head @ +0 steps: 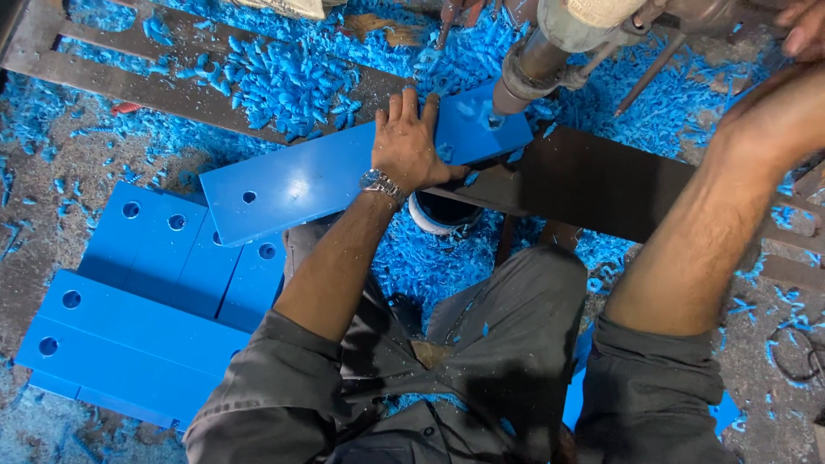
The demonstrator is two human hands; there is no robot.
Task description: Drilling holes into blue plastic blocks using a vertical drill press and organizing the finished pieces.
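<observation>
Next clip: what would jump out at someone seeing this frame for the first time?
Bright blue everywhere: curled blue shavings litter the floor at top, and drilled blue plastic boards are stacked at lower left. In the centre, the left hand presses flat on a long blue board while a drill press spindle bites into its right end. The right hand reaches to the top right corner, mostly out of frame.

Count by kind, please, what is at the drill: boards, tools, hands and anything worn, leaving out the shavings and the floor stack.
Blue board under the bit: 1
Drill: 1
Hands: 2, left hand flat on that board, right hand at the picture's upper right edge
Wristwatch: 1
Total: 5
</observation>
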